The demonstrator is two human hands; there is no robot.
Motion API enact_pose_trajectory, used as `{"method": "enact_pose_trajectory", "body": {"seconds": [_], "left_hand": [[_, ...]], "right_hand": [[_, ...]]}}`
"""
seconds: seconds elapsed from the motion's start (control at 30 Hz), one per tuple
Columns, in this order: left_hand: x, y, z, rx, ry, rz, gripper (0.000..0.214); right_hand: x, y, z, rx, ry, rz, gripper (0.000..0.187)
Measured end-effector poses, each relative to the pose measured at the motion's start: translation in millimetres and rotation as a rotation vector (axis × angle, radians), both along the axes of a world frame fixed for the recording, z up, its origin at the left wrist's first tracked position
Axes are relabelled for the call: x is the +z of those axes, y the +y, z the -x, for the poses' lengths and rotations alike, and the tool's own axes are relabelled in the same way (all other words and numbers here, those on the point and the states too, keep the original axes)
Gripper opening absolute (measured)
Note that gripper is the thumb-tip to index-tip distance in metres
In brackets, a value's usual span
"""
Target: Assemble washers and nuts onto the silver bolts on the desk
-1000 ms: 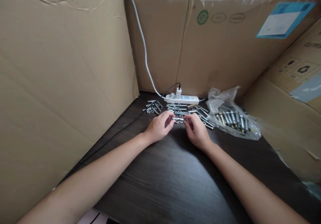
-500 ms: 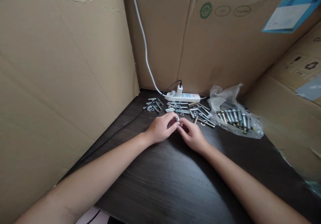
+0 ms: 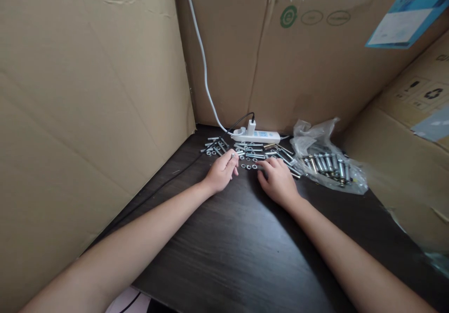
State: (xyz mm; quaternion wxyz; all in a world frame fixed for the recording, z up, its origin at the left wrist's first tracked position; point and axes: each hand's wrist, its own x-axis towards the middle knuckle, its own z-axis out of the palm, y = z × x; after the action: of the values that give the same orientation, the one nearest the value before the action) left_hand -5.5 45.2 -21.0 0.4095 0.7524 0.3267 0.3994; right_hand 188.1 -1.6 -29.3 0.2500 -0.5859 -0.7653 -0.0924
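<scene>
My left hand (image 3: 221, 171) is closed around a bolt (image 3: 233, 155), of which only a small shiny metal end shows at the thumb; the fingers hide the rest. My right hand (image 3: 278, 178) lies low over the table to the right, palm down, with its fingers stretched toward a washer (image 3: 254, 167). Whether a fingertip touches that washer I cannot tell. Between the hands lie several small nuts and washers (image 3: 243, 166). Just beyond them are rows of loose metal bolts (image 3: 255, 156), partly covered by my right fingers.
A clear plastic bag (image 3: 356, 182) with several assembled bolts lies at the right. Behind the hardware stands a white power strip (image 3: 270, 136) with a plug; a black cable (image 3: 164, 183) runs across the dark table (image 3: 228, 247). Cardboard walls (image 3: 224, 69) enclose the back and sides.
My hands, together at the metal piece before, have moved apart. The left drew slightly left with the bolt; the right let go and shifted right, uncovering the small nuts and washers.
</scene>
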Motion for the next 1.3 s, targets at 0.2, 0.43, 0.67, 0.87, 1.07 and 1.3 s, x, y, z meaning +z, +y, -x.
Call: {"method": "enact_pose_trajectory", "body": {"seconds": [0.2,0.43,0.67,0.87,1.07,1.3], "left_hand": [[3.6,-2.5,-2.0,0.021,0.099,-0.158,0.026],[1.5,-0.2,-1.2,0.050,0.289,-0.186,0.020],[-1.8,2.5,-1.0,0.126,0.383,-0.195,0.018],[0.5,2.4,-0.4,0.115,0.426,-0.209,0.012],[0.5,3.0,-0.6,0.046,0.346,-0.254,0.013],[-0.1,4.2,-1.5,0.020,0.339,-0.257,0.014]], "right_hand": [[-1.1,1.2,-1.3,-0.021,-0.094,0.041,0.022],[-0.1,-0.6,0.9,-0.026,-0.074,0.031,0.016],[-2.3,-0.1,2.0,0.030,-0.066,0.025,0.021],[-4.5,0.8,0.7,0.014,-0.085,0.053,0.019],[-2.8,1.3,0.1,0.007,-0.089,0.085,0.019],[-1.0,-1.4,2.9,-0.009,-0.069,0.101,0.018]]}}
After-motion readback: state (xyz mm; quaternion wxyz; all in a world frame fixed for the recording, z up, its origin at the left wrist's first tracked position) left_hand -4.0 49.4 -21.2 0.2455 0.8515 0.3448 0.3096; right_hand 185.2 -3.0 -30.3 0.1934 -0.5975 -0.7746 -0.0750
